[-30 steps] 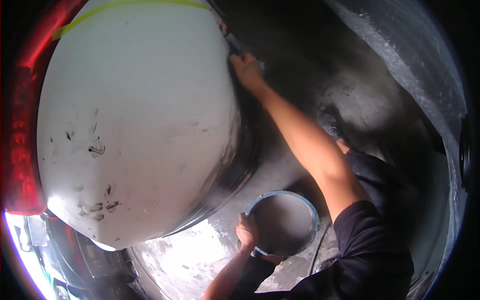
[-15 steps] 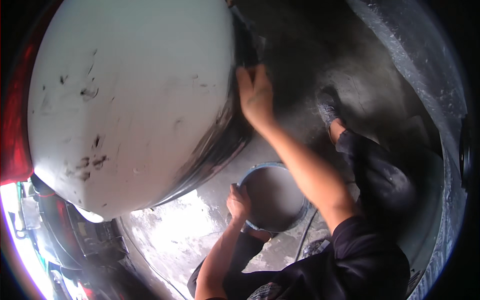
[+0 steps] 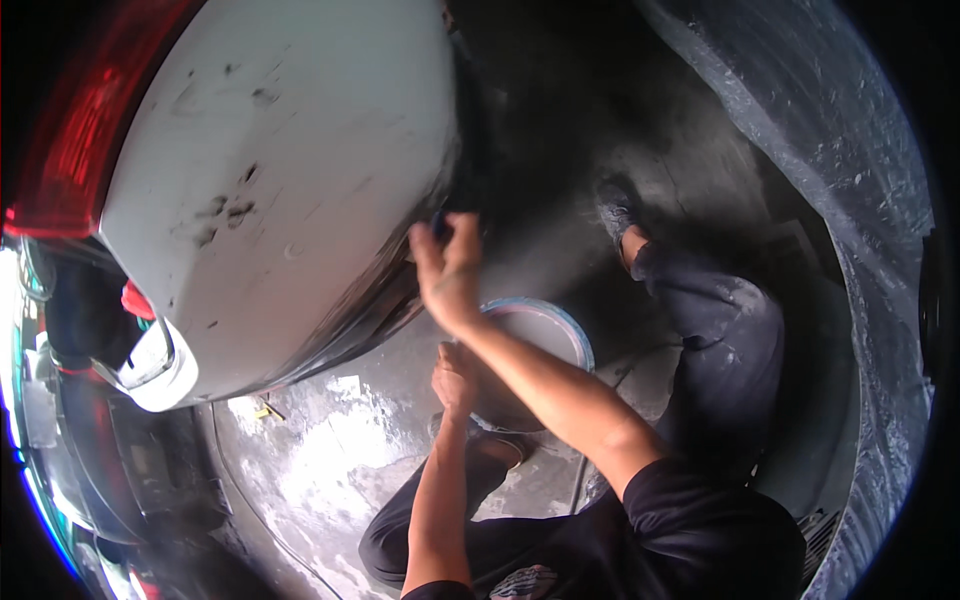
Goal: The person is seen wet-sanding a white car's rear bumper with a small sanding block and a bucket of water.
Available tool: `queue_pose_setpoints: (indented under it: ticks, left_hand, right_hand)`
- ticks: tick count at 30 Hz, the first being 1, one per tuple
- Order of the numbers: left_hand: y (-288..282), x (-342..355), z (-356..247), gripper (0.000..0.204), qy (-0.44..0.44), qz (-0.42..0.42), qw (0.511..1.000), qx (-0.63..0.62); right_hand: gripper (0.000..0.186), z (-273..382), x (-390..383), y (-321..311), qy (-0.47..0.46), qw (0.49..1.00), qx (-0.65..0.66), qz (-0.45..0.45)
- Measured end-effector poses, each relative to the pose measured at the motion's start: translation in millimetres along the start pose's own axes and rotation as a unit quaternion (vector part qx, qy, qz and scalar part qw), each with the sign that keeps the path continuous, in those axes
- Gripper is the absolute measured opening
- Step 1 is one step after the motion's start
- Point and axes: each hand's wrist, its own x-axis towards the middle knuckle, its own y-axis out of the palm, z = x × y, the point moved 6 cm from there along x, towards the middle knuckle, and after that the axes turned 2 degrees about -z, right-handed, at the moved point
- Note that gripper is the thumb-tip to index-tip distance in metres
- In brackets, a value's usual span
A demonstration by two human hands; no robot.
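A pale car bumper [image 3: 310,140] with dark scuffs and worn black patches along its lower edge fills the upper left. At that edge is my right hand [image 3: 455,285], its fingers closed around a small dark piece [image 3: 439,223] pressed against the bumper. The piece is mostly hidden, so its kind cannot be told. Below, a round bucket with a bluish rim [image 3: 582,350] stands between my legs, holding cloudy grey liquid. My left hand [image 3: 456,382] grips the bucket's left side, and my right forearm passes over the bucket.
A red tail light [image 3: 85,130] adjoins the bumper at the far left. Translucent plastic sheeting [image 3: 800,130] hangs along the right. A thin cable [image 3: 235,478] runs over the wet concrete floor, near a small yellow object [image 3: 267,408]. My outstretched leg [image 3: 715,320] lies to the right.
My right hand has moved down and left along the bumper's edge. The view has shifted, bringing more of the tail light in. My left hand stays on the bucket.
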Motion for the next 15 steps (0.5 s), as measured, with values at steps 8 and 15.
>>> queue_pose_setpoints:
  ticks: [8,15]
  left_hand:
    - [-12.1,-0.8,-6.3,0.032,-0.023,-0.013,0.999,-0.033]
    - [34.8,2.4,42.7,0.053,-0.004,-0.032,0.981,-0.192]
  right_hand:
    - [0.038,-48.7,112.4,11.2,0.237,0.966,0.089,0.061]
    - [0.045,31.2,-92.6,39.8,0.089,0.993,0.015,0.08]
